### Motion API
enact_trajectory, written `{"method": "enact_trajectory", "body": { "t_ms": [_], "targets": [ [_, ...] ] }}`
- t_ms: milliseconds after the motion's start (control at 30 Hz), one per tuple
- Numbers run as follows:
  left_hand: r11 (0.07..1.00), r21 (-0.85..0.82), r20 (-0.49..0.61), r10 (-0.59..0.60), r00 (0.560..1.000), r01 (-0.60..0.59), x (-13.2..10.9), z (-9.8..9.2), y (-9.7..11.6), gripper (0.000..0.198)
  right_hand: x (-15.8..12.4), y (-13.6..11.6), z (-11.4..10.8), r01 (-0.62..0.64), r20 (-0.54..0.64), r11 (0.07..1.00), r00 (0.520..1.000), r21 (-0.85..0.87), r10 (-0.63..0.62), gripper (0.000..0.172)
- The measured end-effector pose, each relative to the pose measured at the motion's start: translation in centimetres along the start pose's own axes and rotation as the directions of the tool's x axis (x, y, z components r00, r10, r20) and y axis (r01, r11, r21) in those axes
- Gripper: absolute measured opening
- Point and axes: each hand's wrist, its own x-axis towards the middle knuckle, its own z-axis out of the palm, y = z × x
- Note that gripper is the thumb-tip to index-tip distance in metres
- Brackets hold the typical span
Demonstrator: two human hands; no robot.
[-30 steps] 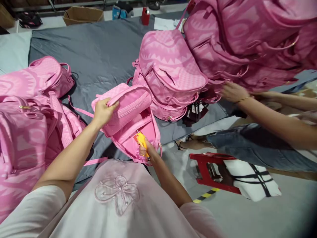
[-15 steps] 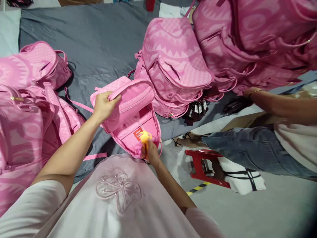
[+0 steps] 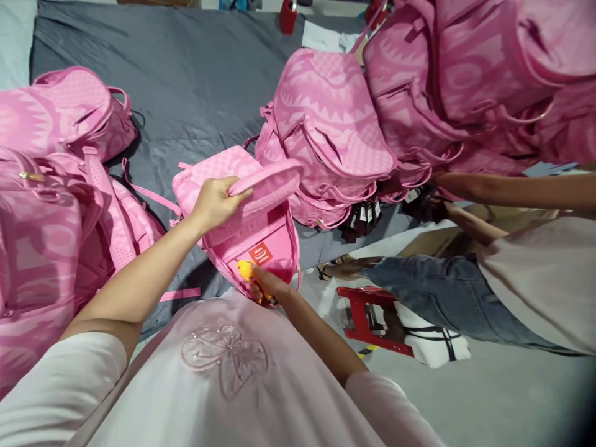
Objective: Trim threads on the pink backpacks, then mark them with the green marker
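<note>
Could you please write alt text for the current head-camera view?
A person's left hand holds up the flap of an open pink backpack, while the right hand grips a yellow tool near a red label inside it. More pink backpacks lie on both sides on grey cloth; at right, a co-worker's arms reach toward some.

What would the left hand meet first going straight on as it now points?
Past the flap it grips, the left hand would likely meet the pink bag to its right; depth is unclear.
</note>
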Motion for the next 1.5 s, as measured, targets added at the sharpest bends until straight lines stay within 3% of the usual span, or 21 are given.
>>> {"method": "enact_trajectory", "body": {
  "t_ms": [100, 200, 300, 400, 533, 700, 800, 900, 1067, 1200, 1333, 1433, 1500],
  "targets": [
    [0.953, 0.152, 0.194, 0.231, 0.953, -0.262, 0.1, 0.1, 1.0, 0.016, 0.0, -4.2, -0.6, -0.045, -0.075, 0.963, 0.997, -0.266, 0.026, 0.044],
    [0.876, 0.287, 0.291, 0.307, 0.906, -0.388, -0.2, 0.4, 1.2, 0.019, 0.8, -10.2, -2.8, -0.119, -0.204, 0.873, 0.979, -0.473, 0.022, 0.04],
    [0.896, 0.378, 0.163, 0.184, 0.969, -0.233, -0.6, 0.3, 0.7, 0.026, 1.3, -14.4, -4.3, -0.245, -0.279, 0.751, 0.957, -0.614, 0.084, 0.035],
    [0.932, 0.362, -0.012, 0.04, 0.999, -0.033, -0.9, -0.3, 0.0, 0.025, 0.2, -15.7, -4.8, -0.34, -0.298, 0.625, 0.938, -0.702, 0.176, 0.034],
    [0.955, 0.292, -0.07, -0.034, 0.997, 0.053, -0.6, -0.7, -0.3, 0.022, -2.2, -15.8, -4.6, -0.259, -0.16, 0.543, 0.962, -0.799, 0.223, 0.039],
    [0.962, 0.27, -0.071, -0.035, 0.997, 0.053, 0.3, 0.2, -0.3, 0.019, -0.3, -14.6, 0.0, -0.004, 0.044, 0.525, 0.996, -0.851, 0.078, 0.054],
    [0.972, 0.232, -0.07, -0.03, 0.997, 0.046, 0.8, 0.3, -0.5, 0.022, 2.4, -12.8, 2.2, 0.012, 0.018, 0.53, 1.0, -0.848, 0.006, 0.043],
    [0.979, 0.192, -0.09, -0.046, 0.995, 0.063, 1.1, -0.2, -1.0, 0.026, 3.0, -11.6, 0.3, -0.024, -0.079, 0.546, 0.994, -0.838, -0.077, 0.039],
    [0.976, 0.179, -0.132, -0.101, 0.986, 0.124, 1.0, -1.1, -1.5, 0.028, -0.1, -11.5, -5.8, -0.088, -0.197, 0.528, 0.968, -0.845, -0.154, 0.038],
    [0.976, 0.157, -0.178, -0.122, 0.976, 0.151, 1.5, -1.1, -2.1, 0.028, -2.2, -10.2, -6.2, -0.055, -0.229, 0.536, 0.937, -0.843, -0.265, 0.035],
    [0.971, 0.151, -0.186, -0.158, 0.97, 0.187, 2.1, -1.1, -2.2, 0.027, -3.7, -6.7, -5.9, 0.074, -0.258, 0.614, 0.863, -0.786, -0.434, 0.026],
    [0.97, 0.124, -0.1, -0.198, 0.975, 0.21, 1.0, -1.8, -0.9, 0.026, -5.1, -2.8, -6.5, 0.154, -0.315, 0.693, 0.807, -0.704, -0.499, 0.021],
    [0.977, 0.016, 0.118, -0.215, 0.969, 0.215, -1.1, -2.6, 0.0, 0.028, -5.9, -0.2, -6.9, 0.218, -0.337, 0.742, 0.786, -0.634, -0.519, 0.018]
  ]
}}
